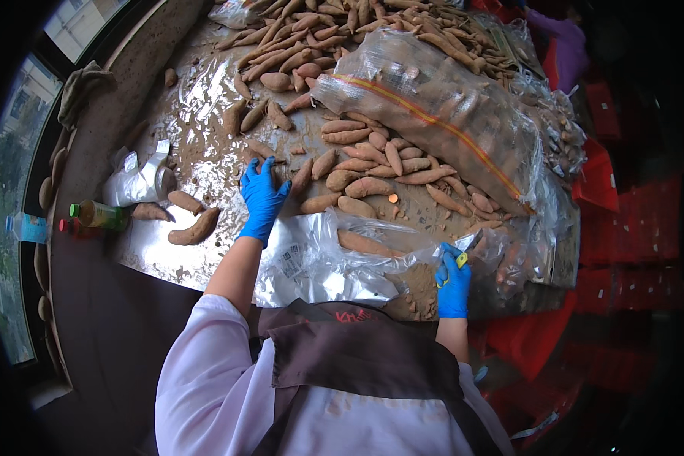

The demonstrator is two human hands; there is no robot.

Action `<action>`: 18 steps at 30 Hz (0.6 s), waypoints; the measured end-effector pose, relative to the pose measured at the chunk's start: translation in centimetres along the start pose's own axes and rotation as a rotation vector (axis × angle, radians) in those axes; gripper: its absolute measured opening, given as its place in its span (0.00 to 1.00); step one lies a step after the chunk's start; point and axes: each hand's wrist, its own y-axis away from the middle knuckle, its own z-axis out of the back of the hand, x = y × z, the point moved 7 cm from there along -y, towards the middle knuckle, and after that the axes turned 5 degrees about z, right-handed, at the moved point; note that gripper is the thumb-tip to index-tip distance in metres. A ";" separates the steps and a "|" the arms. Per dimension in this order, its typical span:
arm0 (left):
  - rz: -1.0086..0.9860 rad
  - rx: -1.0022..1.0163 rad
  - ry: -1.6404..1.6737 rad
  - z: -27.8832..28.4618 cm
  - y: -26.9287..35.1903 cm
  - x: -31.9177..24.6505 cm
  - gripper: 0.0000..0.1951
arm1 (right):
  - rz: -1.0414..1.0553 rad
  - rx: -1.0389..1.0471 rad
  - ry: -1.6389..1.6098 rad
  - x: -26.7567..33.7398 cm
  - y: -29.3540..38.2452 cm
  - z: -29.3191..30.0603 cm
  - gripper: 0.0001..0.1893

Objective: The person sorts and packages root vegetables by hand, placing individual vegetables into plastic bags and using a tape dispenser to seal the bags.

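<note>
My left hand [262,196], in a blue glove, reaches over the table with its fingers apart. Its fingertips are just below a sweet potato [259,149]; whether they touch it is unclear. More sweet potatoes [302,178] lie to its right. At the front edge, my right hand [454,285], also gloved in blue, grips a yellow-handled tool [461,260] whose working end I cannot make out. Between my hands, a clear plastic bag [313,268] with a printed label lies flat. One long sweet potato [367,244] is in or under its upper part.
A large filled mesh sack [433,97] lies at the right, below a heap of sweet potatoes [296,48]. Bottles [100,215] and a roll of white bags [139,182] stand left by the window. Red crates [595,176] and another person's purple sleeve [564,45] are at right.
</note>
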 end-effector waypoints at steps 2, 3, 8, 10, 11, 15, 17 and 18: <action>0.113 0.182 0.063 -1.6 -1.2 2.7 0.30 | -0.023 -0.008 0.016 -0.1 0.1 -0.6 0.10; 0.152 0.230 0.164 -1.7 -1.7 3.3 0.29 | -0.048 -0.028 0.025 -0.2 0.2 -0.8 0.10; 0.564 0.174 0.861 -2.8 -2.9 9.5 0.25 | -0.014 -0.043 0.052 1.5 0.0 -2.8 0.10; 0.779 0.492 1.785 -1.7 -0.9 6.6 0.26 | 0.029 -0.058 0.136 2.3 0.3 -2.5 0.10; 0.746 0.497 1.994 -0.2 0.2 4.5 0.27 | 0.025 -0.055 0.139 2.4 0.4 -2.8 0.10; 1.017 0.795 2.416 1.6 5.9 0.1 0.24 | 0.114 -0.060 0.271 1.2 -0.5 -1.9 0.13; 0.998 0.907 2.312 2.0 7.7 -1.5 0.23 | 0.184 -0.038 0.341 0.9 -0.9 -1.5 0.14; 0.997 0.852 2.184 2.0 8.2 -1.5 0.24 | 0.261 -0.011 0.498 1.9 -0.3 -2.9 0.15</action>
